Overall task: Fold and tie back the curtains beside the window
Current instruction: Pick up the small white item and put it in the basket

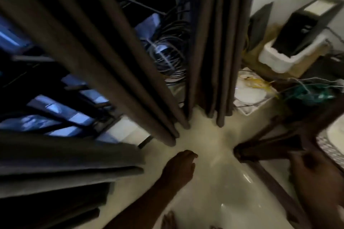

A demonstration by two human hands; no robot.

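Curtains (96,57) hung in long pleats in front of the window (55,109). One panel slanted down the left and middle of the view and another fell straight at the far middle, both with hems just above the floor (214,173). The gap between them showed a coil of cables (167,55).

The left hand (178,165) reached out low over the floor, near the hem of the left panel but apart from it. Its fingers were loosely curled and it held nothing. The right hand (316,169) sat at the right edge beside a dark wooden furniture leg (260,148), too blurred to tell whether it gripped anything.

The step in hand looked like gathering the left panel. It would go best by catching the outer edge higher up, not at the hem, and stacking pleat onto pleat along the folds already there. The bundle should then be drawn aside, clear of the cables, before tying.

The cloth looked thick and matte, grey-brown, with deep rounded folds that should hold their shape. The floor was pale, glossy tile with reflections. The window had dark bars with blue light behind them.
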